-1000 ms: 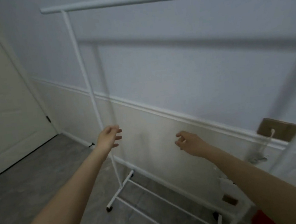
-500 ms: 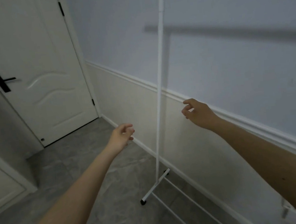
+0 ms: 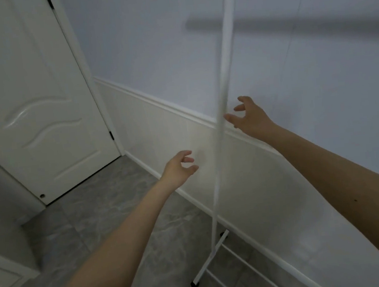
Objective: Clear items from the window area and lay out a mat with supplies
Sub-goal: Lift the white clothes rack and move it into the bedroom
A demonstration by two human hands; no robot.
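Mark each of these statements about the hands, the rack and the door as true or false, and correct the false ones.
1. The right hand grips the rack's upright pole. False: its fingers are spread beside the pole and hold nothing.
2. The left hand holds nothing. True.
3. The white door stands wide open. False: it is closed.
4. The pole runs between the two hands. True.
5. Clothes hang on the garment rack. False: no clothes show on the visible part.
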